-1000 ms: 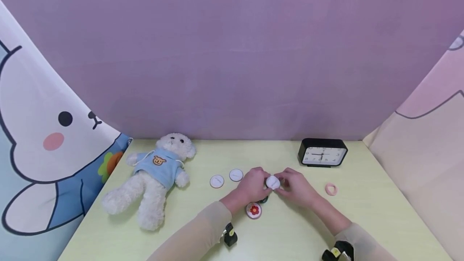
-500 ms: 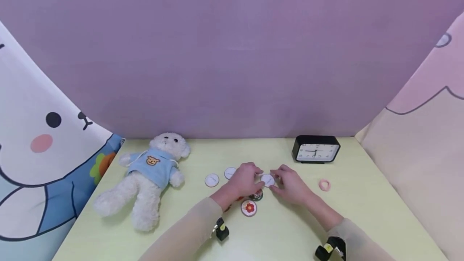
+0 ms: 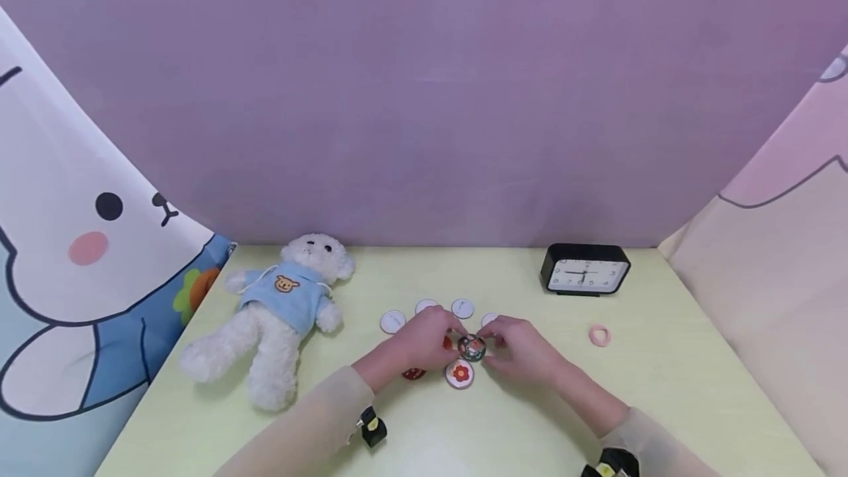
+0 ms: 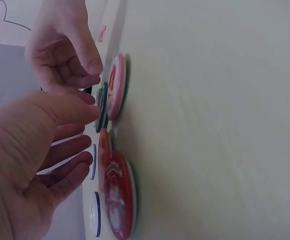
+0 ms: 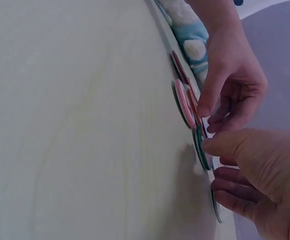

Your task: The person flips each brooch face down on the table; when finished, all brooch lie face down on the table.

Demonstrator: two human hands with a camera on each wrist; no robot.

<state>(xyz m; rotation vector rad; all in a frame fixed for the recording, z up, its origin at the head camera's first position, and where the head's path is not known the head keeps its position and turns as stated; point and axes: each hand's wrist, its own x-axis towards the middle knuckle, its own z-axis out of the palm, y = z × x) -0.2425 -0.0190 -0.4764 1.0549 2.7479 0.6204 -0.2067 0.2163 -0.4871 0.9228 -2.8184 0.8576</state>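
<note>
Fingers (image 4: 70,149) of left hand (image 3: 422,337) and right hand (image 3: 522,348) pinch one patterned disc (image 3: 472,347).

Apparently a small, screened-off nook resembling a child's play corner; whether in a home or a studio, impossible to tell. Closed off behind by a plain purple backdrop (image 3: 424,109), at left by a blue-and-white panel (image 3: 59,300) bearing cartoon-animal print, at right by a pink-and-cream panel (image 3: 782,256) with dark outlines. Fitted with a pale green-yellow counter (image 3: 689,374) reaching to the backdrop. Dressed, in domestic fashion, with a blue-clad plush toy (image 3: 281,304) and a black analogue clock (image 3: 586,271).
</note>
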